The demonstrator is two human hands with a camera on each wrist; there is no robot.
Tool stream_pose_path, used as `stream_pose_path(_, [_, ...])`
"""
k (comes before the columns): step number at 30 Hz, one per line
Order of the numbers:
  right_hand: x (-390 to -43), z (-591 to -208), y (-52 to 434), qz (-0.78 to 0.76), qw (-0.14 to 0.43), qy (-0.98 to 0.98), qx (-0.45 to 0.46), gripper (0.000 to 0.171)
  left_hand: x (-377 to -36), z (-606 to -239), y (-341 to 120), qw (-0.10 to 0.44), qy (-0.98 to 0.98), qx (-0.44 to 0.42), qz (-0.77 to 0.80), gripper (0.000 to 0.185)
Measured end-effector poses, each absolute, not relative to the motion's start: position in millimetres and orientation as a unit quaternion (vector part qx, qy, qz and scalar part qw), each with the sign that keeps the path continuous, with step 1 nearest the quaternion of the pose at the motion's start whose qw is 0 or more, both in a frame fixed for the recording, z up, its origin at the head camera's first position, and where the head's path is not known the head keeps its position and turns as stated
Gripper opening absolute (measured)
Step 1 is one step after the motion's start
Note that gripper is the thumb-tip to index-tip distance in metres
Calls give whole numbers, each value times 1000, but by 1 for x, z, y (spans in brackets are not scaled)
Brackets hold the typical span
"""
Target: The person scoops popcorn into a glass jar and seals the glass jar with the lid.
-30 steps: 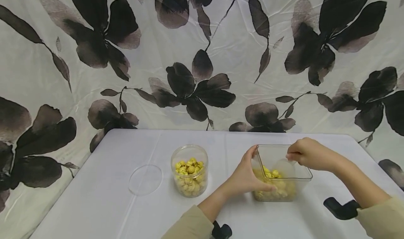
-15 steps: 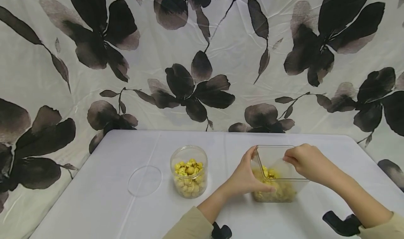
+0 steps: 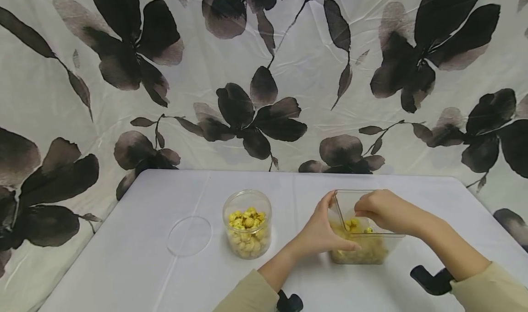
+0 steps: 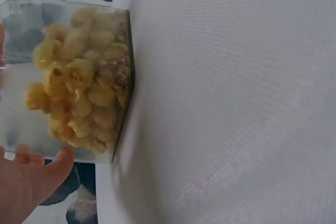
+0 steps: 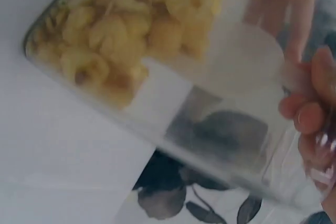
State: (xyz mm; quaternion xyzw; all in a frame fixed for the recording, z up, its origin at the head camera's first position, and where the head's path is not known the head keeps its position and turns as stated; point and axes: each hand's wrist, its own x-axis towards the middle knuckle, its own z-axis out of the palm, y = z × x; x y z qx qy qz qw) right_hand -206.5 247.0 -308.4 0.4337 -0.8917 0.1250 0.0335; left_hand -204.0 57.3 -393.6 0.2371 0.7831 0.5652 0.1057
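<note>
A clear square-rimmed container [image 3: 359,250] partly filled with yellow popcorn [image 4: 86,90] stands on the right side of the table. My left hand [image 3: 319,232] grips its left side, thumb across the front and fingers toward the back. Over the opening, my right hand [image 3: 385,211] pinches the handle of a translucent whitish scoop [image 5: 244,59]. In the right wrist view its rounded bowl shows behind the container's wall, close beside the popcorn. Left of the hands stands a round clear jar [image 3: 247,199], lidless and holding yellow popcorn.
A clear round lid [image 3: 189,236] lies flat left of the jar. The white table [image 3: 123,275] ends at a back edge below a floral cloth [image 3: 264,51]. Dark straps [image 3: 433,280] sit at the wrists.
My right hand has lowered and shifted left over the container with the scoop, and the popcorn inside has been stirred about. The left hand, container, jar and lid stay put.
</note>
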Motion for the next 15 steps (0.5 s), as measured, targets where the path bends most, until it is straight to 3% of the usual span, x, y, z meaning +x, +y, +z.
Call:
stream_pose_path(5, [-207, -306, 266, 173, 5, -886, 430, 15, -204, -395, 58, 106, 785, 237, 562, 118])
stream_pose_path(15, [-195, -307, 254, 223, -12, -924, 311, 21, -203, -395, 55, 107, 786, 235, 561, 117])
